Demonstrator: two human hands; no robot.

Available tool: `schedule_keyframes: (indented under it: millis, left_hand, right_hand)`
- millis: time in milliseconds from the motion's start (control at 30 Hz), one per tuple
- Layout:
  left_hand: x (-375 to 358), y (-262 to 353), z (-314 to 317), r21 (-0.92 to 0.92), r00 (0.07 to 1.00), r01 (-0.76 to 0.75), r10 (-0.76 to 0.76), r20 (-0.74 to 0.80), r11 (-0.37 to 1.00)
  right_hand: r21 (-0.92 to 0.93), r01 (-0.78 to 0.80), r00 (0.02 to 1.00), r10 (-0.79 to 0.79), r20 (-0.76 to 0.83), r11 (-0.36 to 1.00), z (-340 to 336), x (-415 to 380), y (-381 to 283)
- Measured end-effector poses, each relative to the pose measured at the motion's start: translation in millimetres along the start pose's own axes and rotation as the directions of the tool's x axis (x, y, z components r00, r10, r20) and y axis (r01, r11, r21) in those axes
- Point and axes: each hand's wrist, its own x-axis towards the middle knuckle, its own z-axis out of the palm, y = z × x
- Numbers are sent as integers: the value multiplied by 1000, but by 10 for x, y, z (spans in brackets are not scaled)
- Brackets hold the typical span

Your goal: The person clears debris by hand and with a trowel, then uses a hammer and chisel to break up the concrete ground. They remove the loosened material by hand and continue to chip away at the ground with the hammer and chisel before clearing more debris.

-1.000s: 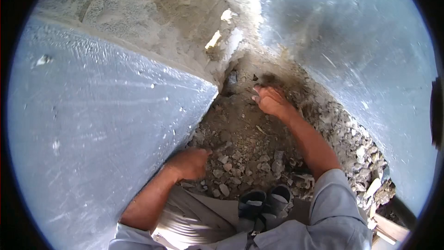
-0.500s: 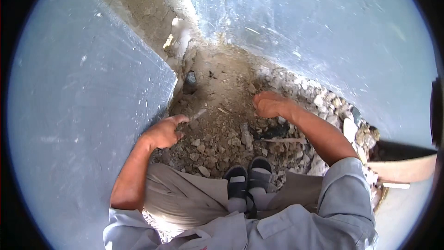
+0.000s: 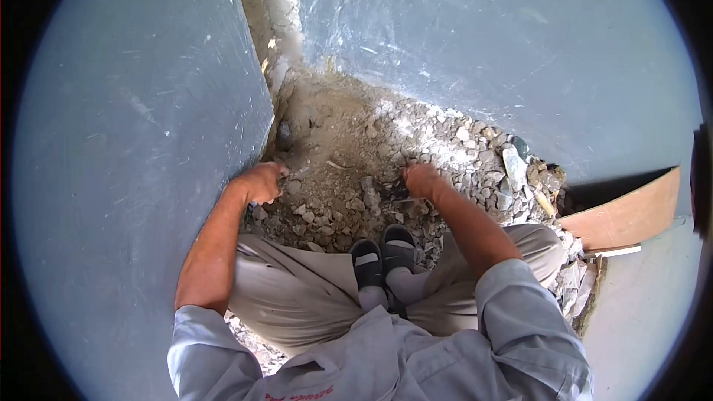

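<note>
My left hand [image 3: 261, 183] is closed beside the lower edge of the grey panel [image 3: 178, 104] on the left, above the rubble; whatever its fingers hold, if anything, is hidden. My right hand [image 3: 422, 180] is closed low over the rubble [image 3: 319, 219], its fingertips next to a dark object [image 3: 394, 191] among the stones. What it grips is too small to make out. Between my hands lie an elongated grey stone [image 3: 370, 194] and a thin curved strip [image 3: 338, 165].
A second grey panel [image 3: 475, 37] spans the upper right. My sandalled feet [image 3: 382, 252] rest on the rubble. To the right are a curved brown board [image 3: 627, 212] and a large pale stone [image 3: 514, 168]. A dark stone [image 3: 284, 134] sits near the left panel's edge.
My left hand has gone from fingers apart to curled. My right hand has moved down and toward the dark object. The view has shifted, and the left panel's edge stands steeper.
</note>
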Motion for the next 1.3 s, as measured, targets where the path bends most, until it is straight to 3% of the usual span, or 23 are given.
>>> schedule_keyframes:
  millis: [133,233,367,533,600,700,733,1000,1133,1300]
  left_hand:
    - [23,-78,63,15,1000,-9,9,7,1000]
    - [21,-92,74,-18,999,21,-20,49,1000]
    - [-14,-61,60,-73,991,92,-84,102,993]
    - [53,-155,126,-57,992,68,-62,110,996]
    - [49,-154,88,-66,992,68,-60,114,995]
    - [-8,-88,63,-104,988,96,-82,131,990]
    - [-10,-82,63,-101,987,100,-86,138,990]
    - [-10,-186,98,-101,975,157,-137,175,983]
    - [-7,-253,149,-127,972,149,-121,202,981]
    - [-42,-285,171,-270,971,187,-136,198,945]
  right_hand:
    - [38,23,974,-31,223,999,-406,-370,-263]
    - [172,31,969,-71,237,985,-584,-567,-277]
    - [164,38,941,-90,327,986,-628,-527,-22]
    - [82,-70,893,25,450,994,-499,-584,146]
    - [108,-22,854,-38,518,994,-288,-517,238]
    - [160,-63,904,-11,428,985,-498,-793,85]
    - [162,2,918,-66,391,987,-510,-776,73]
    - [215,33,977,-76,198,976,-576,-534,-140]
    - [80,94,971,-110,212,992,-323,-539,-345]
    - [81,-12,970,-8,245,997,-303,-601,-540]
